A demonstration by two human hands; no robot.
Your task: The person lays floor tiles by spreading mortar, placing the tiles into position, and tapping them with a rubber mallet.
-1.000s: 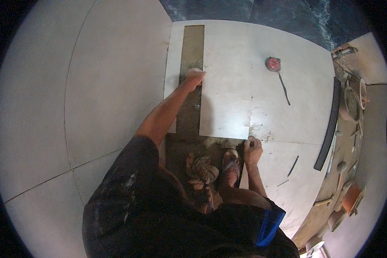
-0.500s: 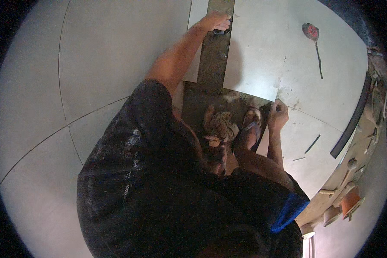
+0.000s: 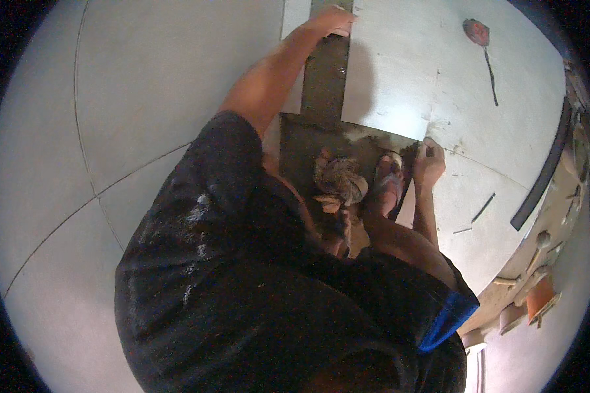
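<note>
My left hand is stretched out far ahead, over the bare strip between floor tiles. Its fingers are bent at the left edge of a large pale tile, and one fingertip reaches onto the tile; what lies under the fingers is hidden. My right hand is at the near right corner of that tile, with thumb and fingers curled together. Anything between those fingers is too small to make out. A crumpled brownish cloth or bag lies on the dark bare floor by my feet.
On the tiles to the right lie a red round-headed object with a dark tail, a dark pencil-like stick and a long black strip. Farther right are an orange container and scattered tools. Large pale tiles cover the left.
The view has shifted slightly. My left hand has moved a little farther ahead along the tile edge, and the dark thing beneath it no longer shows. My right hand stays by the tile corner.
</note>
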